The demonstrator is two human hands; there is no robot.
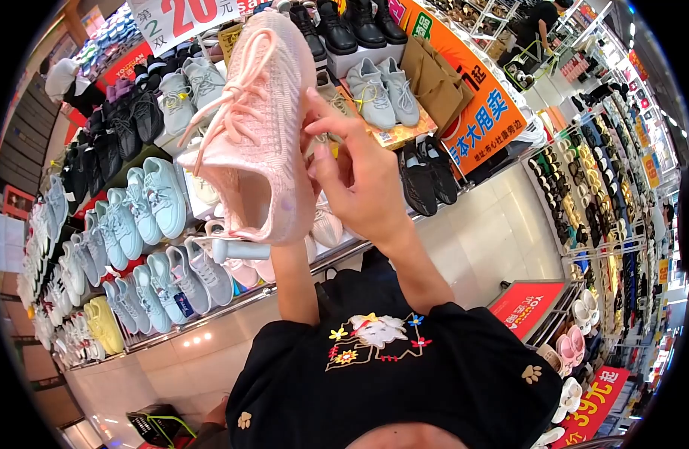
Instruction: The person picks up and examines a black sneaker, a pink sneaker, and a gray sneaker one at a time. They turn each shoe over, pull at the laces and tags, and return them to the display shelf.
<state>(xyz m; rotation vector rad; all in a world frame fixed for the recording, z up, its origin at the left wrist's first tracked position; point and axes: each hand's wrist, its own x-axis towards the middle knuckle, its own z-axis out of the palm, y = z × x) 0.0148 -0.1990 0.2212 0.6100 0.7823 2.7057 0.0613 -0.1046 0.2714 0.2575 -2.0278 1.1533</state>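
Note:
A pale pink knit lace-up sneaker (273, 142) is held up in front of me, its opening facing me and its toe pointing up. My left forearm (296, 284) rises behind its heel; the sneaker hides the left hand that supports it. On the right of the sneaker is my right hand (363, 168), its bent fingers spread and their tips right at the sneaker's side. Below the heel shows a pale grey-blue cylindrical piece (241, 251). Behind stand grey sneakers (382, 91) and black shoes (423, 179).
Rows of light blue sneakers (157, 194) fill the sloped display at left. A brown paper bag (438, 82) stands near an orange sign (486, 123). Shelves of sandals (576, 187) line the right side. A black basket (161, 425) is at the lower left. Other people are farther off.

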